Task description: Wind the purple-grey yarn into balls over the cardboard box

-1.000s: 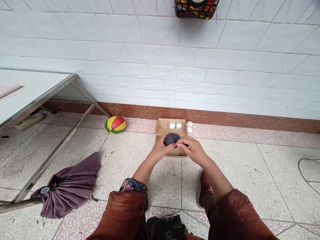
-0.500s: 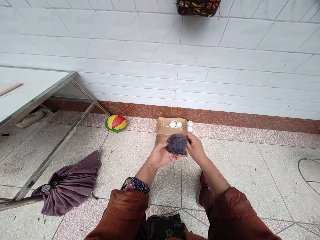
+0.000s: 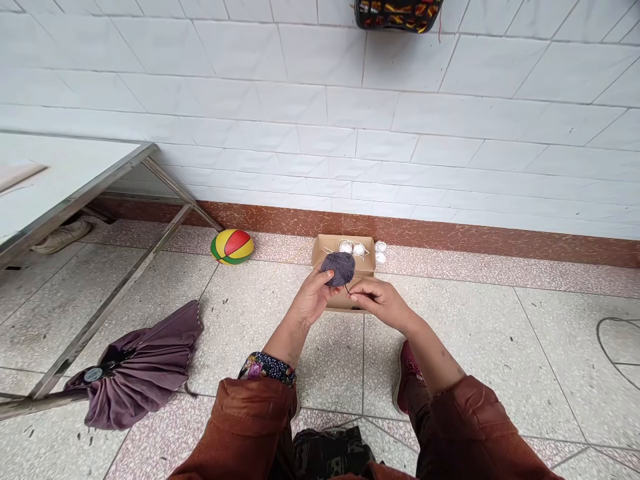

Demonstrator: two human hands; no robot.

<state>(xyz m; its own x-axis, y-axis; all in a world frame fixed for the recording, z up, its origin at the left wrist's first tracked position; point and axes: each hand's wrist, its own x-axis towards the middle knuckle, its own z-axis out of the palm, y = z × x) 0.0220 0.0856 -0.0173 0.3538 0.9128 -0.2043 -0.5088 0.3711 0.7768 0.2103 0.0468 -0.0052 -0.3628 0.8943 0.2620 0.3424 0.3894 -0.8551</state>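
A dark grey ball of yarn (image 3: pixel 339 269) rests in my left hand (image 3: pixel 311 297), with the thumb pressed on its near side. Just right of the ball, my right hand (image 3: pixel 379 301) pinches a dark yarn strand (image 3: pixel 347 289) that runs from the ball's underside. Below and behind both hands an open cardboard box (image 3: pixel 320 248) stands on the floor, partly covered by them. Two white balls (image 3: pixel 352 249) with white string sit at the box's far part. Two more white balls (image 3: pixel 381 252) lie on the floor against its right side.
A red, yellow and green ball (image 3: pixel 232 247) lies left of the box by the wall. Further left are a metal-framed table (image 3: pixel 80 150) and a purple folded cloth item (image 3: pixel 145 370). A dark basket (image 3: pixel 398 15) hangs on the tiled wall. A cable (image 3: pixel 603 340) lies at right.
The yarn ball has moved left and slightly up in my left hand. My right hand has come off the ball's side and now holds the strand below it.
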